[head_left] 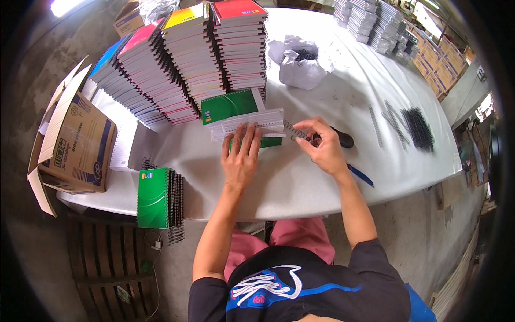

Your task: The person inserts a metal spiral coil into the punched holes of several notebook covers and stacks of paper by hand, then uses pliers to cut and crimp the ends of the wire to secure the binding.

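Note:
My left hand [244,153] lies across an unbound notebook [273,121], fingers spread over its white pages and holding it to the table. A strip of its green cover [271,141] shows beside the fingers. My right hand [324,145] pinches a dark spiral binding coil [293,130] between thumb and fingers, its far end meeting the right edge of the pages. Just behind the notebook lies another green-covered notebook [228,106]. A black object [343,138], partly hidden by my right hand, cannot be made out; near it lies a tool with a blue handle [360,175].
Tall notebook stacks [238,51] stand at the back left. An open cardboard box [80,142] and a green notebook pile [154,198] are on the left. Loose coils [418,129] lie right, a white plastic bag [300,70] behind. Grey stacks [370,21] stand far right.

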`<control>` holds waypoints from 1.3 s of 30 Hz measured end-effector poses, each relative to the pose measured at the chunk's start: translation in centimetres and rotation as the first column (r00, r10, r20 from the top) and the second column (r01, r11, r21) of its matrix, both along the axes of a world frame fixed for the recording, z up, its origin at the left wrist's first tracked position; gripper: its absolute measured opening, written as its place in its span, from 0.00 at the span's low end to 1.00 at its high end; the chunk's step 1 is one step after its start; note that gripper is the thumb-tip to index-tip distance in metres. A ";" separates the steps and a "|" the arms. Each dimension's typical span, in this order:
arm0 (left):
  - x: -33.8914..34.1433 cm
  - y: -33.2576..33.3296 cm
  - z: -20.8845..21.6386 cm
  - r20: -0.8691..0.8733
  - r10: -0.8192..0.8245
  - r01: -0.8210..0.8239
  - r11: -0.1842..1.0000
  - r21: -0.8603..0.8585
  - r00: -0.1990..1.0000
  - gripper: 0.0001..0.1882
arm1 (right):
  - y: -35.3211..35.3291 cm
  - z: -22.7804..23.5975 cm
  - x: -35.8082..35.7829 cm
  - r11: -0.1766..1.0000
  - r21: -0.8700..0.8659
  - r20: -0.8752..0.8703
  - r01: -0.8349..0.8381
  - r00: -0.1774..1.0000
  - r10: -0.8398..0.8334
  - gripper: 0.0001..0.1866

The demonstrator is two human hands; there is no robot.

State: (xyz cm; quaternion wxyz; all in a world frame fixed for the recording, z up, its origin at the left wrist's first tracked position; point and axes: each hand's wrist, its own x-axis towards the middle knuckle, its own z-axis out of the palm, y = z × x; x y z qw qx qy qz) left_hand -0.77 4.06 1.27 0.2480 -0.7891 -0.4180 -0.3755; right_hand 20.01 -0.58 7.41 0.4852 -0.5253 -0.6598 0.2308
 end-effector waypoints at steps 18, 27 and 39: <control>0.0 -1.9 -0.4 -0.119 -0.062 0.034 0.974 -0.223 0.991 0.05 | 2.7 -4.2 -1.8 0.748 0.653 0.596 -0.122 0.692 -0.408 0.18; -0.4 -1.9 0.5 -0.200 -0.111 0.067 0.974 -0.216 0.974 0.04 | 3.0 -5.6 -1.9 0.779 0.621 0.556 -0.088 0.750 -0.358 0.25; -0.1 -1.4 0.6 -0.120 -0.116 0.086 0.969 -0.233 0.986 0.03 | 3.1 -5.5 -2.0 0.822 0.567 0.660 -0.063 0.632 -0.407 0.34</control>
